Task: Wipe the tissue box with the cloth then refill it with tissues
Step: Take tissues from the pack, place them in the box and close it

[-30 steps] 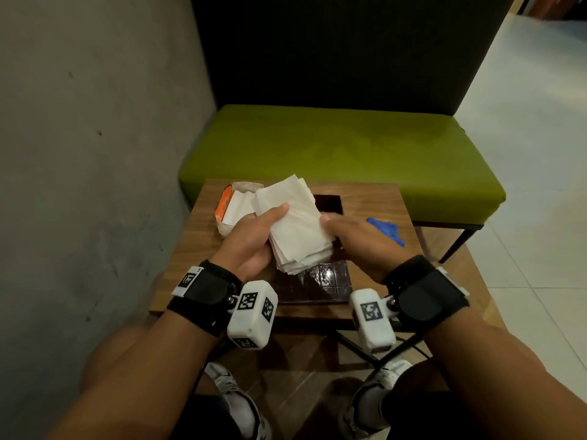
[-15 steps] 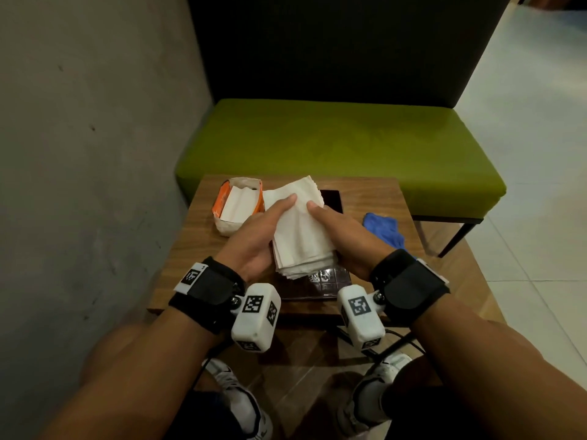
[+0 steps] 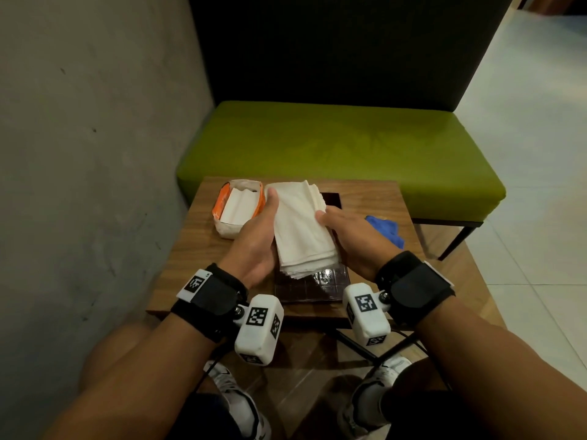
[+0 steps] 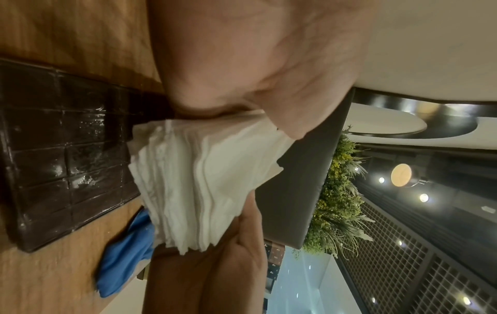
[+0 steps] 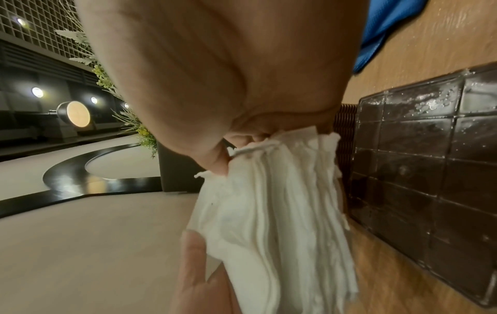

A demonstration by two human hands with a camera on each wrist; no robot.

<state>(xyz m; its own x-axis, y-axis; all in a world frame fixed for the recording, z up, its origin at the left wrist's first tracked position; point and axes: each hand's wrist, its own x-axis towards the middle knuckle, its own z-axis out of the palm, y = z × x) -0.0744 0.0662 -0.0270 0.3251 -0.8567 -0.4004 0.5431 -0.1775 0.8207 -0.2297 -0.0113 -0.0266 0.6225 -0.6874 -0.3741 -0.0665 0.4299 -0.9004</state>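
White tissues, a thick stack, gripped along both long edges by the left hand and right hand, held above the dark tissue box; blue cloth lies just right. Square the edges and keep even pressure so no sheets fan out while lowering.

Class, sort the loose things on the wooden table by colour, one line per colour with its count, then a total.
White: 1, the tissue stack held in both hands
Blue: 1, the cloth
Dark brown: 1, the tissue box
Orange and white: 1, the tissue packet
Total: 4
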